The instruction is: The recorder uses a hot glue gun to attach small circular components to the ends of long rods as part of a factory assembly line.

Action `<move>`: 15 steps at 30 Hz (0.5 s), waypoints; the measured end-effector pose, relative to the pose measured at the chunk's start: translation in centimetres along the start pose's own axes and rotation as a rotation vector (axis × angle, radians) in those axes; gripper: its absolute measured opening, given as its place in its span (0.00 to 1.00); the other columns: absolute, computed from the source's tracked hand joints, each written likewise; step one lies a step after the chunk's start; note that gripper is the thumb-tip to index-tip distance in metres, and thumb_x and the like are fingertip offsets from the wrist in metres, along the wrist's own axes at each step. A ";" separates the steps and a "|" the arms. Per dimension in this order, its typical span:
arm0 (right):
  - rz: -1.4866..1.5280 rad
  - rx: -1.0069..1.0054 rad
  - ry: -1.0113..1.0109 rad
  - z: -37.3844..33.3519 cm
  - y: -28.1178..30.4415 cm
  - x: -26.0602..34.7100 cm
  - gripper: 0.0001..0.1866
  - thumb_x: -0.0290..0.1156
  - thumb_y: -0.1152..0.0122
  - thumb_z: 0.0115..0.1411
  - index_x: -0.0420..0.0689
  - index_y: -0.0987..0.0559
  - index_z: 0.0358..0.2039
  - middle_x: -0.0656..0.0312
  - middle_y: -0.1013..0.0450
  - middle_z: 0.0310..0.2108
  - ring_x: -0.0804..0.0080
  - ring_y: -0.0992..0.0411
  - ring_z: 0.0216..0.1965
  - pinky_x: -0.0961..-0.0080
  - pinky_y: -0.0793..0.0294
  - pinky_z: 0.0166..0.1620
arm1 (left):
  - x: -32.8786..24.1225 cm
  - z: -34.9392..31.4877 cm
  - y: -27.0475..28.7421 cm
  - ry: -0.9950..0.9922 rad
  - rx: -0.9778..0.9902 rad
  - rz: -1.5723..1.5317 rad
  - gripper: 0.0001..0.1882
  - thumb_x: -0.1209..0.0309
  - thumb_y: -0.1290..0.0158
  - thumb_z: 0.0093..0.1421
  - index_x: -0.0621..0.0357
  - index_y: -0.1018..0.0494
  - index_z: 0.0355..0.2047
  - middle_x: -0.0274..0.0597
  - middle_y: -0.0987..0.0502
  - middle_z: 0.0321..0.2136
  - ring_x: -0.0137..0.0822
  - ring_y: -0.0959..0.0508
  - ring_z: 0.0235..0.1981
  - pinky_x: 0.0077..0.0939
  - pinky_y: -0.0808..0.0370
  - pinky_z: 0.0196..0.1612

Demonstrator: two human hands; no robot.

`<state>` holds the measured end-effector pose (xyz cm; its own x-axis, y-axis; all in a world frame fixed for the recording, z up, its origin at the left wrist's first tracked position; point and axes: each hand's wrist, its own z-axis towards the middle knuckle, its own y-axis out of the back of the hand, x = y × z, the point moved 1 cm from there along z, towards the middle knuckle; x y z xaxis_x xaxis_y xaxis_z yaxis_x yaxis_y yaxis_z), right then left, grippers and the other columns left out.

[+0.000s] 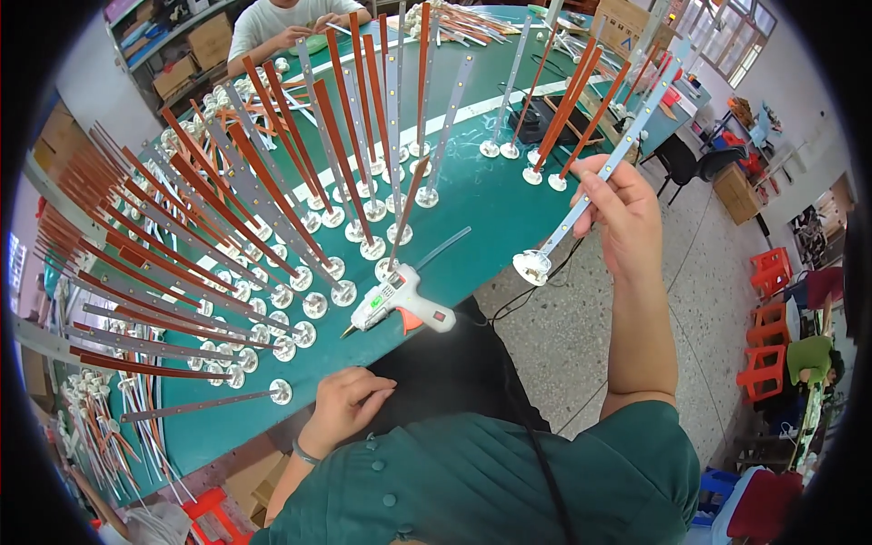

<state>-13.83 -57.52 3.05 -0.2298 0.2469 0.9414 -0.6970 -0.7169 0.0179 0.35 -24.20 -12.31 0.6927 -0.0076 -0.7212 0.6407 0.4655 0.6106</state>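
— Dozens of strips [272, 213] stand finished on the green table [490, 195]; which is in hand?
— One grey strip [595, 186], at two o'clock, right hand [627, 218] clenched round it, white base [532, 266] hanging free.
— Left hand [350, 400]?
— Seven o'clock, fingers curled, empty, below the glue gun [400, 302].
— Likely it needs setting down upright.

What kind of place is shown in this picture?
Probably a small assembly workshop. A green table is covered with rows of long strips on round white bases; a glue gun lies at its edge. The right hand holds one strip, and another person works opposite.
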 end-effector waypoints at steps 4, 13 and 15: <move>0.054 -0.029 -0.002 0.2 0.4 -0.7 0.14 0.28 0.47 0.63 0.35 0.26 0.47 0.62 0.28 0.26 0.82 0.31 0.17 0.87 0.31 0.19 | 0.1 0.2 0.0 0.009 -0.012 0.014 0.06 0.75 0.39 0.50 0.53 0.20 0.30 0.37 0.25 0.21 0.36 0.25 0.22 0.28 0.29 0.24; -0.165 -0.228 -0.033 0.2 5.5 -2.8 0.12 0.31 0.46 0.64 0.38 0.25 0.45 0.63 0.27 0.27 0.81 0.27 0.21 0.85 0.27 0.23 | 0.1 0.3 0.3 0.041 -0.003 -0.017 0.06 0.75 0.39 0.50 0.54 0.21 0.30 0.38 0.25 0.20 0.38 0.25 0.22 0.29 0.29 0.24; -0.230 -0.257 -0.032 0.9 10.1 -2.9 0.12 0.32 0.44 0.64 0.40 0.24 0.45 0.63 0.26 0.29 0.80 0.26 0.23 0.84 0.25 0.26 | 0.3 0.2 0.0 0.078 -0.003 -0.013 0.06 0.75 0.39 0.50 0.54 0.21 0.30 0.38 0.25 0.21 0.38 0.25 0.22 0.30 0.29 0.24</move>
<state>-19.52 -66.06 0.78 -0.0280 0.3590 0.9329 -0.8774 -0.4559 0.1491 0.69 -24.40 -12.46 0.6563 0.0552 -0.7525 0.6484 0.4688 0.5999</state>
